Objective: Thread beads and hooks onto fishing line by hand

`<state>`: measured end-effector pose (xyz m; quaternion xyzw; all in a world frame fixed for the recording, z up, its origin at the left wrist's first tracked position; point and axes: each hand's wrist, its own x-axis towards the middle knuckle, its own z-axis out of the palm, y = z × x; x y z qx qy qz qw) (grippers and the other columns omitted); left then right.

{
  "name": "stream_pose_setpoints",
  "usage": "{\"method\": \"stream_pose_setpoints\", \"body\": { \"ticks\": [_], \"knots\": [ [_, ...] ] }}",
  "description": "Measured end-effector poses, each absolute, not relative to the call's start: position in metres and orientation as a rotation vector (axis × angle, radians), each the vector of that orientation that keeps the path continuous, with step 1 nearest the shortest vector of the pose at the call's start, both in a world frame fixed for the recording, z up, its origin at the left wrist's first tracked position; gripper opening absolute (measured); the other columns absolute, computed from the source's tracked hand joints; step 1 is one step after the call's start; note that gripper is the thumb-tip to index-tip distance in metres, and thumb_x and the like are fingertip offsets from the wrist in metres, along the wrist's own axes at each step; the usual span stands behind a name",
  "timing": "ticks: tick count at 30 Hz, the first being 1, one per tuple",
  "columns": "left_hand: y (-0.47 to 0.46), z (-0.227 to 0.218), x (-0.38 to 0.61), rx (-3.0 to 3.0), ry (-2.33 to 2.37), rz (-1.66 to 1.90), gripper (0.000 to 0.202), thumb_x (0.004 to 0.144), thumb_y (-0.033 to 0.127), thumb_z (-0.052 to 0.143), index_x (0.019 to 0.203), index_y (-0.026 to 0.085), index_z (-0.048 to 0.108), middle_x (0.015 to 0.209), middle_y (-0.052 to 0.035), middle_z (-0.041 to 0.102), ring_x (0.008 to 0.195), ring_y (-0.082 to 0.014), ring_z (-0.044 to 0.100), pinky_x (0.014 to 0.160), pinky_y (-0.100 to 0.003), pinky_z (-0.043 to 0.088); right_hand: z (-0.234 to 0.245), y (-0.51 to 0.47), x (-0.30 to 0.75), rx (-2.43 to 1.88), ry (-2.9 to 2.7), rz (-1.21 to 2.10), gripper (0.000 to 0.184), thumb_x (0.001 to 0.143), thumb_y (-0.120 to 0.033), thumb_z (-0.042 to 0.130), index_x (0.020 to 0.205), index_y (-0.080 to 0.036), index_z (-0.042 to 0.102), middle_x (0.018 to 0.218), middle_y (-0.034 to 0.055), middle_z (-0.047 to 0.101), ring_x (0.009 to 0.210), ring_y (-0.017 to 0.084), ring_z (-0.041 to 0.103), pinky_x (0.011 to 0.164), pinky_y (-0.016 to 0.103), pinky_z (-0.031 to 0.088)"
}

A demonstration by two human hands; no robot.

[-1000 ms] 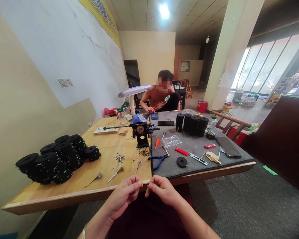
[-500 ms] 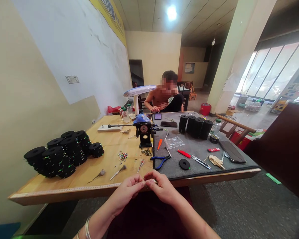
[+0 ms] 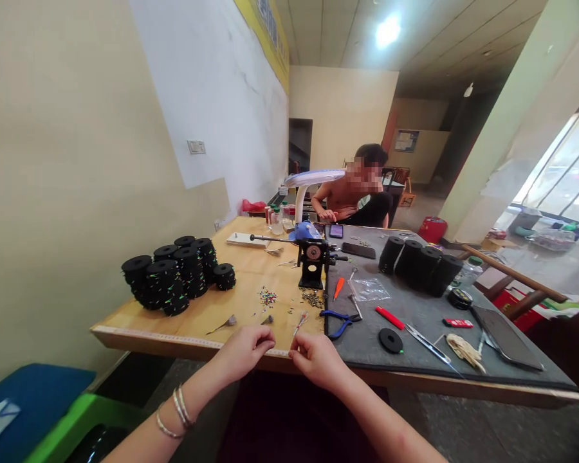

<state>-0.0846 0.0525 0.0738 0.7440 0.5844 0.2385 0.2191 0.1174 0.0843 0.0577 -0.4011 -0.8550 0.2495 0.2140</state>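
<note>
My left hand (image 3: pixel 244 352) and my right hand (image 3: pixel 318 359) are held close together just in front of the near edge of the wooden table (image 3: pixel 207 312). Both hands are pinched shut, fingertips facing each other a short gap apart. What they pinch is too thin to make out. On the table just beyond them lie a small pile of coloured beads (image 3: pixel 267 297), thin pins (image 3: pixel 300 321) and blue-handled pliers (image 3: pixel 338 319).
A stack of black spools (image 3: pixel 174 273) sits at the left; more black spools (image 3: pixel 419 258) stand on the grey mat (image 3: pixel 415 308). A black hand-crank winder (image 3: pixel 312 260), a lamp, a red cutter (image 3: pixel 390 317), phones. Another person sits at the far end. A blue-green stool (image 3: pixel 43 405) stands at lower left.
The view has swung to the left, so the table sits further right in frame. My hands came together and have now drawn slightly apart, still pinched.
</note>
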Motion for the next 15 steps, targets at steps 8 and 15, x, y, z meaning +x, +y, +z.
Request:
{"method": "stream_pose_setpoints", "body": {
  "ticks": [8,15],
  "knots": [
    [0.048,0.043,-0.122,2.156,1.7,0.838,0.023,0.085,0.023,0.051,0.083,0.022,0.074,0.094,-0.007,0.07,0.086,-0.0207,0.063,0.08,-0.032,0.046,0.039,0.092,0.092,-1.213,-2.52,0.482,0.013,0.082,-0.024,0.054,0.081,-0.021,0.066,0.068,0.0022,0.068,0.065,0.016,0.061,0.054,0.023,0.026],
    [0.032,0.023,-0.135,2.073,1.817,1.186,0.024,0.083,0.023,0.055,0.104,0.022,0.068,0.107,-0.0088,0.069,0.091,-0.0218,0.066,0.083,-0.035,0.053,0.035,0.096,0.088,-1.181,-2.588,0.445,0.013,0.082,-0.021,0.052,0.08,-0.021,0.065,0.071,0.0026,0.07,0.067,0.017,0.063,0.055,0.024,0.027]
  ]
}}
